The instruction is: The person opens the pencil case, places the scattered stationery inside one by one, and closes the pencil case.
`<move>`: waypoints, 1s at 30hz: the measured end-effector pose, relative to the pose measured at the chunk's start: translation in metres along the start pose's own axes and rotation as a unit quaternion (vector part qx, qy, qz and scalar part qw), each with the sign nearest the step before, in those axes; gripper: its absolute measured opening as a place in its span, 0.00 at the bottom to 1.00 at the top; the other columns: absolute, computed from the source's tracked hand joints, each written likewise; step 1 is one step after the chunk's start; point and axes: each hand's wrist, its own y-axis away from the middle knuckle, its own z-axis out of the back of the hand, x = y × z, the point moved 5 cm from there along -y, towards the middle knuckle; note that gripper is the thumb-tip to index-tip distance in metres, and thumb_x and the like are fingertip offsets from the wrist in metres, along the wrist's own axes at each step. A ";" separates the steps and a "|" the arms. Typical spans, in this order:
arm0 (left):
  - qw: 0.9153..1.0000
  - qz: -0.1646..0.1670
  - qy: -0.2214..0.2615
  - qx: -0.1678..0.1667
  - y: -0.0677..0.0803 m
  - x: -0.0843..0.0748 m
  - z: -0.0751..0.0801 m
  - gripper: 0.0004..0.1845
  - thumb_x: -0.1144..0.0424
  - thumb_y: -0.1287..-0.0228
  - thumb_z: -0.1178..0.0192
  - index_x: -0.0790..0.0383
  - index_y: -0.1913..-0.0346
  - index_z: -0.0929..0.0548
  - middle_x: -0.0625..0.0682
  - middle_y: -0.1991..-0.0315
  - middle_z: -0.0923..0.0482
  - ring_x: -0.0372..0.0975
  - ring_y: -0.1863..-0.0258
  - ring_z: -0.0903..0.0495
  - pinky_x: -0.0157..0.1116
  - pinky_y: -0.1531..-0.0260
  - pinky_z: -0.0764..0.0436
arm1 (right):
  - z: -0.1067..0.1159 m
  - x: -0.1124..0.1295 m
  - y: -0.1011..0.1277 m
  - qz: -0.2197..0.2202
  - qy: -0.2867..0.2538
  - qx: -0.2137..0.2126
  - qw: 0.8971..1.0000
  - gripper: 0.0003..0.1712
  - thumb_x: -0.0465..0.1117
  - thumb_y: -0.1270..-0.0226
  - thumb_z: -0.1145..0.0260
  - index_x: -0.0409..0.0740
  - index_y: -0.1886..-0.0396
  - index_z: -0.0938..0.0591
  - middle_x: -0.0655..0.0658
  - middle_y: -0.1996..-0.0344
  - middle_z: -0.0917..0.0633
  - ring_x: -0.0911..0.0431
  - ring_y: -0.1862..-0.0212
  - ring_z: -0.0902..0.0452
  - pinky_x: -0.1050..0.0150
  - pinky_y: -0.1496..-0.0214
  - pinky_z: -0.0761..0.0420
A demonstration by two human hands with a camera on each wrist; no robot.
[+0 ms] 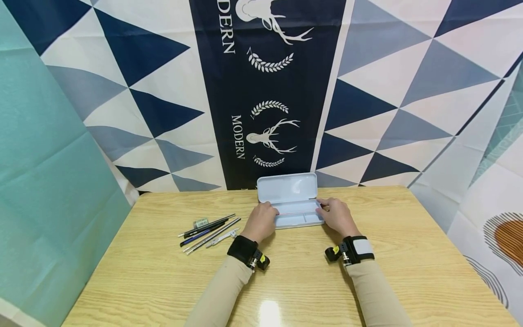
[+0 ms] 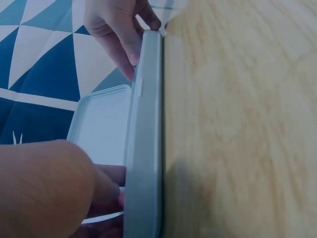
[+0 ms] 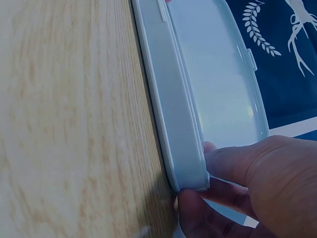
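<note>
A pale blue pencil case (image 1: 295,219) lies open on the table, its lid (image 1: 287,188) raised at the back against the patterned cloth. Inside, thin dividers split the tray into compartments. My left hand (image 1: 262,222) grips the left end of the case, the fingertips over its rim. At the opposite end, my right hand (image 1: 337,216) pinches the short wall. The right wrist view has the thumb (image 3: 230,161) at the rim and a finger (image 3: 193,210) low against the outer corner. In the left wrist view the long front wall (image 2: 146,129) stands between both hands.
Left of the case, several pens and pencils (image 1: 208,228) lie side by side on the wooden table (image 1: 302,281). Next to them are a white drawing compass (image 1: 223,237) and a small eraser (image 1: 200,223). A patterned cloth (image 1: 269,91) hangs directly behind the table's back edge.
</note>
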 end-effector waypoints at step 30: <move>0.998 -0.007 -0.042 0.038 0.001 0.003 -0.013 0.17 0.64 0.26 0.31 0.57 0.39 0.06 0.56 0.40 0.12 0.49 0.39 0.15 0.47 0.32 0.14 | 0.000 0.000 -0.001 0.007 0.007 -0.002 1.000 0.24 0.36 0.18 0.30 0.30 0.29 0.15 0.23 0.43 0.11 0.46 0.58 0.15 0.62 0.62 0.22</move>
